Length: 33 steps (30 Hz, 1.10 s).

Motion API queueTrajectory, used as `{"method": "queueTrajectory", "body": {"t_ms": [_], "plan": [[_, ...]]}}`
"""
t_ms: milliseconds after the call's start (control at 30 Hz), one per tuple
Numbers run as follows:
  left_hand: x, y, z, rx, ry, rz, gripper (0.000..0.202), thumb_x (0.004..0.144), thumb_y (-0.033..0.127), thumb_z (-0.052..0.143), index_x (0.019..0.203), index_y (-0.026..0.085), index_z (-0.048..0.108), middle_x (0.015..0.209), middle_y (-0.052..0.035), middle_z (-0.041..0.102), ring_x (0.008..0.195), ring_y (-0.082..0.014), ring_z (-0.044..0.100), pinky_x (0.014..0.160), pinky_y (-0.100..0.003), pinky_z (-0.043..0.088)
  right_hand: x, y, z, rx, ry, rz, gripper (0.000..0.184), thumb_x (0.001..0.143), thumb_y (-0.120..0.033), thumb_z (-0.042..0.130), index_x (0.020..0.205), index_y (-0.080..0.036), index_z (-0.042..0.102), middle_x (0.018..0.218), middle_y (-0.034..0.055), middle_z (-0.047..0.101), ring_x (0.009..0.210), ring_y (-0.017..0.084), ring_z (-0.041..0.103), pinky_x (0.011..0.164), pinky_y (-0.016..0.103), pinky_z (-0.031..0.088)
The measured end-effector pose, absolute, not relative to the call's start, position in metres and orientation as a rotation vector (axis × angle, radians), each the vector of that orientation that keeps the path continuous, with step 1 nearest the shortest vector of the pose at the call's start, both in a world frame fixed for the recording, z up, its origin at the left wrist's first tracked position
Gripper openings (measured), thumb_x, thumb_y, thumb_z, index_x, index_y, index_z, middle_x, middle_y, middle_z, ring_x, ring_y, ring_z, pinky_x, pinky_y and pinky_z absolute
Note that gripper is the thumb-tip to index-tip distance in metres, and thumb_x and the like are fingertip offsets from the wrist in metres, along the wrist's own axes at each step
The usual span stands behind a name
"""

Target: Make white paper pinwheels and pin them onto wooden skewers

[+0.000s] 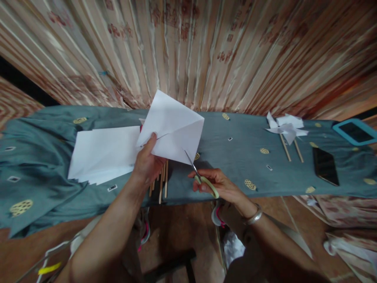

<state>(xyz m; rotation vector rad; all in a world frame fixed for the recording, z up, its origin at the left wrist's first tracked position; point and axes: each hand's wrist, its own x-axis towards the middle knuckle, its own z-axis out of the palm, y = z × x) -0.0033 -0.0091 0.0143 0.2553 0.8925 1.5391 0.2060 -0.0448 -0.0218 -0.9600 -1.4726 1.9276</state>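
A square sheet of white paper (pixel 176 114) with a diagonal crease and a slit near its left corner is pinched in my left hand (pixel 145 159), thumb on top. My right hand (pixel 216 182) grips a pair of scissors (pixel 209 186) with pale green handles. The scissor blades reach the lower right edge of the paper, one blade showing over its face. Below the paper, several thin wooden sticks (pixel 160 184) lie near the table's front edge, their upper ends hidden by the paper and my left hand.
A stack of white paper (pixel 103 153) lies to the left on the green cloth (pixel 229 157). At right are white paper pinwheels (pixel 287 127) on wooden sticks, a dark phone (pixel 325 166) and a blue-framed tablet (pixel 355 131). A pleated curtain (pixel 188 51) hangs behind the table.
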Motion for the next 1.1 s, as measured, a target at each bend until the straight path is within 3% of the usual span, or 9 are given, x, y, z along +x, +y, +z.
{"method": "queueTrajectory", "body": {"t_ms": [300, 467, 600, 733, 867, 967, 1100], "plan": [[-0.0042, -0.0089, 0.0161, 0.212, 0.882, 1.563, 0.034, 0.091, 0.018, 0.056, 0.124, 0.021, 0.063, 0.106, -0.0062, 0.075, 0.103, -0.0214, 0.069, 0.087, -0.03, 0.058, 0.2049, -0.0453, -0.0218, -0.962, -1.394, 1.952, 0.046, 0.07, -0.044, 0.081, 0.104, -0.014, 0.072, 0.068, -0.0012, 0.064, 0.057, 0.008, 0.051, 0.052, 0.022, 0.044], [-0.0058, -0.0087, 0.0153, 0.24, 0.875, 1.563, 0.027, 0.092, 0.018, 0.056, 0.116, 0.017, 0.066, 0.1, -0.0068, 0.075, 0.096, -0.0201, 0.071, 0.084, -0.028, 0.058, 0.2029, -0.0456, -0.0235, -0.952, -1.361, 1.964, 0.046, 0.068, -0.043, 0.083, 0.104, -0.015, 0.072, 0.066, -0.0024, 0.063, 0.055, 0.007, 0.049, 0.051, 0.021, 0.041], [-0.0066, -0.0093, 0.0156, 0.278, 0.844, 1.519, 0.024, 0.083, 0.014, 0.066, 0.107, 0.015, 0.068, 0.097, -0.0077, 0.076, 0.093, -0.022, 0.072, 0.085, -0.03, 0.058, 0.2023, -0.0458, -0.025, -0.946, -1.381, 1.947, 0.043, 0.069, -0.042, 0.083, 0.102, -0.016, 0.073, 0.065, -0.0036, 0.06, 0.054, 0.007, 0.047, 0.049, 0.021, 0.04], [-0.0058, -0.01, 0.0156, 0.396, 0.852, 1.498, 0.047, 0.069, -0.001, 0.067, 0.111, 0.019, 0.068, 0.101, -0.0055, 0.076, 0.093, -0.0223, 0.072, 0.082, -0.031, 0.059, 0.2017, -0.0463, -0.0269, -0.974, -1.392, 1.922, 0.047, 0.066, -0.043, 0.085, 0.102, -0.015, 0.073, 0.067, -0.0028, 0.062, 0.056, 0.008, 0.05, 0.053, 0.021, 0.044], [-0.0048, -0.0098, 0.0141, 0.371, 0.885, 1.51, 0.064, 0.063, -0.006, 0.068, 0.122, 0.021, 0.065, 0.1, -0.0043, 0.077, 0.079, -0.0184, 0.072, 0.069, -0.026, 0.06, 0.2009, -0.0465, -0.0285, -0.991, -1.407, 1.89, 0.046, 0.066, -0.045, 0.084, 0.1, -0.016, 0.073, 0.068, -0.0025, 0.064, 0.057, 0.008, 0.052, 0.054, 0.021, 0.045], [-0.0042, -0.009, 0.0131, 0.336, 0.888, 1.505, 0.067, 0.062, -0.007, 0.068, 0.123, 0.018, 0.063, 0.1, -0.0057, 0.077, 0.073, -0.0166, 0.072, 0.064, -0.024, 0.059, 0.2004, -0.0467, -0.0293, -1.003, -1.418, 1.875, 0.046, 0.066, -0.045, 0.084, 0.101, -0.017, 0.072, 0.068, -0.0026, 0.064, 0.057, 0.008, 0.052, 0.053, 0.02, 0.044], [-0.0045, -0.0076, 0.0124, 0.304, 0.873, 1.507, 0.064, 0.061, -0.008, 0.067, 0.12, 0.016, 0.065, 0.096, -0.0056, 0.077, 0.075, -0.0189, 0.073, 0.069, -0.028, 0.061, 0.1986, -0.0478, -0.0304, -1.02, -1.392, 1.884, 0.047, 0.064, -0.043, 0.085, 0.102, -0.018, 0.072, 0.067, -0.0028, 0.064, 0.057, 0.008, 0.052, 0.053, 0.021, 0.043]]}}
